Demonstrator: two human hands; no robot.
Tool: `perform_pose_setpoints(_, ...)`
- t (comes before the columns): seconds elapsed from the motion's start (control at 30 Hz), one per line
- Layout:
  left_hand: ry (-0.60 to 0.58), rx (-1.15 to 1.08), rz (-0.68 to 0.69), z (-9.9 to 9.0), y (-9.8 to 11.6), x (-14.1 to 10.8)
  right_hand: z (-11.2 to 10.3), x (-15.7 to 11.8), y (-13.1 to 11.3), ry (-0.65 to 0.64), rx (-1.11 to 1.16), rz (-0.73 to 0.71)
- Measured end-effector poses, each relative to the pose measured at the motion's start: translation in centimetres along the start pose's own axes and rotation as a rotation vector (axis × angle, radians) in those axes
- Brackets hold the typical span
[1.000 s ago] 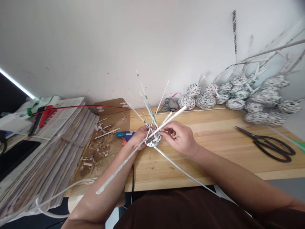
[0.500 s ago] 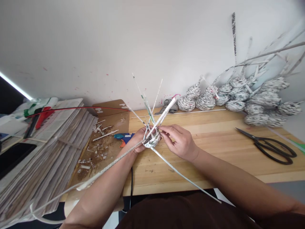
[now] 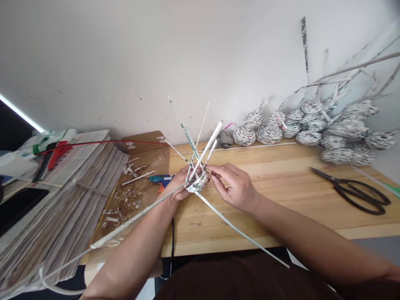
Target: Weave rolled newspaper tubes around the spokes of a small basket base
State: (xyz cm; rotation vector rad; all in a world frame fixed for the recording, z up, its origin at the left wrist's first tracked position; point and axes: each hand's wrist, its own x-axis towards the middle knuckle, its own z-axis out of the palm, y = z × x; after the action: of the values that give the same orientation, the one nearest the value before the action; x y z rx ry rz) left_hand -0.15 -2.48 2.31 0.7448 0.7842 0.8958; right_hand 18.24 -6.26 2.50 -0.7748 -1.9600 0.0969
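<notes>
A small cup-shaped weave of rolled newspaper (image 3: 197,183) is held above the table, with several paper tubes standing up from it. My left hand (image 3: 178,183) is closed around its far left side, the fingers partly hidden behind it. At its right rim, my right hand (image 3: 233,183) has thumb and forefinger drawn together on the edge, the other fingers curled. One loose paper tube (image 3: 240,231) slants from the weave toward my lap. A longer tube (image 3: 137,221) runs lower left across my left forearm.
Several finished gourd-shaped paper weaves (image 3: 270,132) line the wall at right, near black-handled scissors (image 3: 356,187). A blue glue gun (image 3: 162,180) lies behind my left hand. Paper scraps cover a cardboard sheet (image 3: 143,154), beside tall stacked newspapers (image 3: 71,191) holding a phone (image 3: 21,208).
The weave has shifted slightly left and turned a little, its upright tubes swinging left with it. Both hands stay at nearly the same place.
</notes>
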Motion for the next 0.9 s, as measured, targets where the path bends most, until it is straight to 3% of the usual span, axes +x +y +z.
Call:
perform_pose_setpoints(0.27, 0.032, -0.036, 0.022, -0.5, 0.3, 0.1, 0.2, -0.1, 0.1, -0.014, 0.045, 0.027)
perform_pose_setpoints(0.4, 0.060, -0.137, 0.084, -1.3, 1.8, -0.1, 0.5, -0.1, 1.2, -0.042, 0.079, 0.177)
perform_pose_setpoints(0.63, 0.036, -0.255, 0.196, -2.8, 3.4, -0.4, 1.9, -0.3, 3.6, -0.244, -0.001, 0.408)
perform_pose_setpoints(0.7, 0.034, -0.287, 0.188, -3.1, 3.5, -0.2, 2.3, 0.7, 3.7, -0.334, -0.036, 0.401)
perform_pose_setpoints(0.8, 0.036, -0.308, 0.213, -3.6, 3.7, 0.1, 3.3, 3.4, 4.3, -0.455, -0.114, 0.277)
perform_pose_setpoints(0.9, 0.001, -0.314, 0.247, -3.9, 3.8, 0.2, 5.1, 6.3, 6.0, -0.500, -0.273, 0.338)
